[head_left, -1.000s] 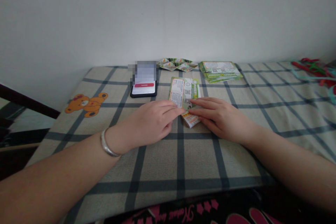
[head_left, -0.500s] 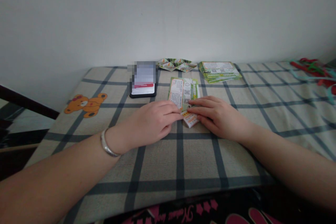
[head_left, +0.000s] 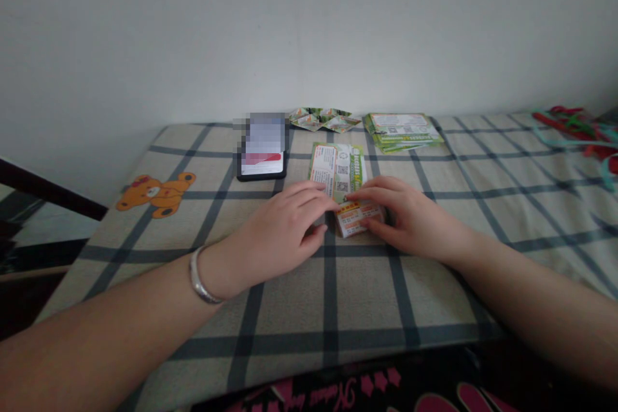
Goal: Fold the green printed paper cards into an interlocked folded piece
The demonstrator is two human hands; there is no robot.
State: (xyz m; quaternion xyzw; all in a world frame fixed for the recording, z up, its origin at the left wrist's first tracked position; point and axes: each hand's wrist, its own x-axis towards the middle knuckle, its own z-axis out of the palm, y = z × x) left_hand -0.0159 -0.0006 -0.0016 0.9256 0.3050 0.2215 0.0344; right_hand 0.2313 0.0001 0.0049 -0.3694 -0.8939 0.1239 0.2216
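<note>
A printed green-and-white leaflet (head_left: 342, 167) lies on the table in front of me, its near end folded up into a small flap (head_left: 355, 215) with orange and white print. My right hand (head_left: 410, 212) grips this folded end, index finger along the fold and thumb at the flap's near right side. My left hand (head_left: 290, 225), a silver bangle on its wrist, rests at the leaflet's left edge. Its fingertips touch the paper near the fold, and the thumb is apart from them. Both hands cover parts of the leaflet.
Behind the leaflet stand a phone (head_left: 263, 148), several folded paper pieces (head_left: 324, 119) and a stack of similar leaflets (head_left: 403, 131). Red, green and pale blue strips (head_left: 579, 132) lie at the far right. A bear picture (head_left: 157, 194) is on the checked tablecloth (head_left: 284, 309); the wall is behind.
My left thumb and fingers have spread apart and drawn back slightly from the fold. More of the flap shows as my right fingers have shifted on it.
</note>
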